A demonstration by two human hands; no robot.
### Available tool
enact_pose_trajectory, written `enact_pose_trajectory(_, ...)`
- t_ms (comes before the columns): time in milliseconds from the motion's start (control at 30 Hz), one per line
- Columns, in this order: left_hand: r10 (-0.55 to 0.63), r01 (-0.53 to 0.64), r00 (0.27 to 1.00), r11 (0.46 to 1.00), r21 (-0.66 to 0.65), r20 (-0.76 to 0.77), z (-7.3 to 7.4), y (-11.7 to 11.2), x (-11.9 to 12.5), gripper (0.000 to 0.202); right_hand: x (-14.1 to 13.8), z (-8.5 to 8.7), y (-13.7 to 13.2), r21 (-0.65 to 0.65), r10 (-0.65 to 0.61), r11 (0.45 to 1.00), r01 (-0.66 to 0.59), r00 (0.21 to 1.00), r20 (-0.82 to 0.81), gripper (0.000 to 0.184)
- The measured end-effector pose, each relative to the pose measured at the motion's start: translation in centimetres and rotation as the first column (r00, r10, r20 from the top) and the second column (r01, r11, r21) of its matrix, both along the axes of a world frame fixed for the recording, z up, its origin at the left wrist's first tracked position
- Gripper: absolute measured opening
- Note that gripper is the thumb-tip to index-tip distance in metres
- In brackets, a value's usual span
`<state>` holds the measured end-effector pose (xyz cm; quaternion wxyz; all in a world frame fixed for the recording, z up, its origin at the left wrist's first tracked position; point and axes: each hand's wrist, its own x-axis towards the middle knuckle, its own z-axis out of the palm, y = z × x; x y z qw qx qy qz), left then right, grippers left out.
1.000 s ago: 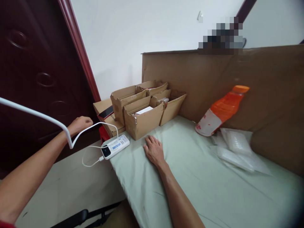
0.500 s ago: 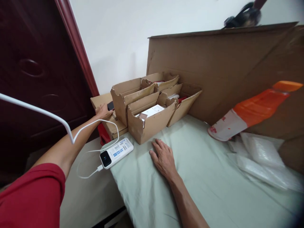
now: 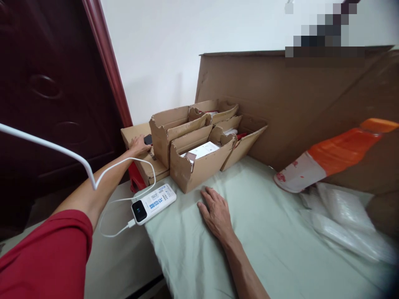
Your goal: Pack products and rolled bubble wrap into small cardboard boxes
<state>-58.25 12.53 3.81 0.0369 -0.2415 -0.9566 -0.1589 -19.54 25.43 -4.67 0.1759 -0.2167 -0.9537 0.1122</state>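
I take the open-topped tan cardboard bin (image 3: pixel 202 171) with a flat white box (image 3: pixel 204 149) inside as my landmark. To its left, on a low tan cardboard carton (image 3: pixel 159 167), lies a dark, flat, rectangular phone (image 3: pixel 148 139). My left grip (image 3: pixel 139 145), a bare hand, is at the phone's near edge; I cannot tell whether its fingers have closed on it. My right grip (image 3: pixel 216 214), also bare, lies open, palm down, on the pale green cloth-covered counter (image 3: pixel 280 241) just in front of the bin. Near the bin's front left corner I see a white rectangular power bank (image 3: pixel 156 203) with a white cable (image 3: pixel 141 160). Well to the bin's right is an orange-and-white plastic bottle (image 3: pixel 336 153), beside clear plastic packets (image 3: pixel 346 207).
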Motion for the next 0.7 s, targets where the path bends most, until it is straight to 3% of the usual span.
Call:
enact_pose_trajectory(167, -0.027, 0.027, 0.999, 0.999, -0.017, 0.042, 0.4, -1.7, 0.2, 0.084, 0.0, -0.1, 0.2, 0.007, 0.003, 1.0, -0.003, 1.0, 0.005, 0.043)
enact_pose_trajectory(467, -0.04, 0.039, 0.996, 0.999, 0.01, 0.079, 0.1, -2.8, 0.6, 0.088, 0.0, -0.5, 0.5, 0.03, 0.006, 1.0, -0.006, 1.0, 0.004, 0.043)
enact_pose_trajectory(700, -0.049, 0.035, 0.992, 0.993, 0.112, 0.12, 0.4, -4.0, 0.9, 0.083, -0.1, -0.9, 0.6, 0.038, -0.005, 0.999, 0.005, 1.0, -0.02, 0.041)
